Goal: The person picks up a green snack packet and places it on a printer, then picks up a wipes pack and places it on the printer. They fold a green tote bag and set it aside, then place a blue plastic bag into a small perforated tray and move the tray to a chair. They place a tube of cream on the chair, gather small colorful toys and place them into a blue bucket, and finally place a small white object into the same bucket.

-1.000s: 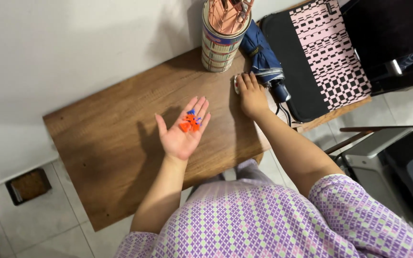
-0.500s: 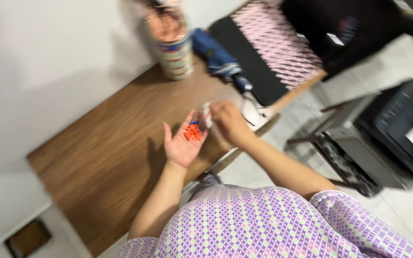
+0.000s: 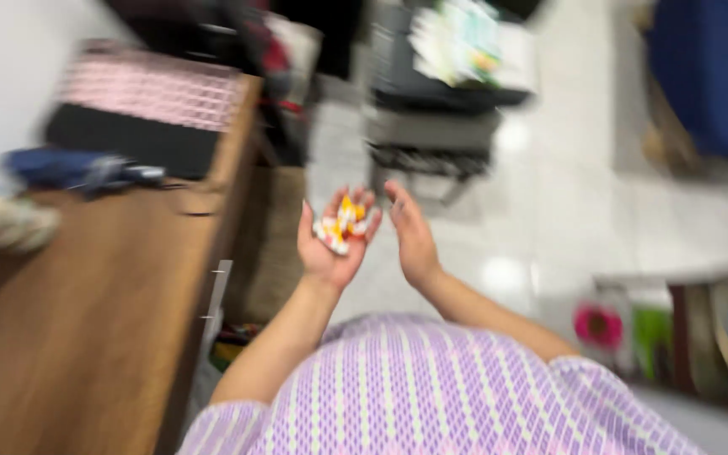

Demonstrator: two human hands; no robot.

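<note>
Hands past table edge (image 3: 227,194) | left hand (image 3: 330,244) cups small pieces (image 3: 341,223) | right hand (image 3: 412,236) beside

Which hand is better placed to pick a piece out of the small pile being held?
Right hand: it is free and open beside the left hand, whose cupped palm holds the small pieces.

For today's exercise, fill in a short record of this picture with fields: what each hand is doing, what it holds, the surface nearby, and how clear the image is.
Left hand: left hand palm up, cupped, away from the table
Held: small pieces, orange, yellow and white; kind too blurred to tell
Right hand: right hand open beside the left, fingers up, holding nothing that shows
Surface nearby: wooden table to the left, not under the hands
On the table: folded blue umbrella, black and pink patterned bag
Below the hands: pale tiled floor
Image clarity: heavy motion blur
</note>
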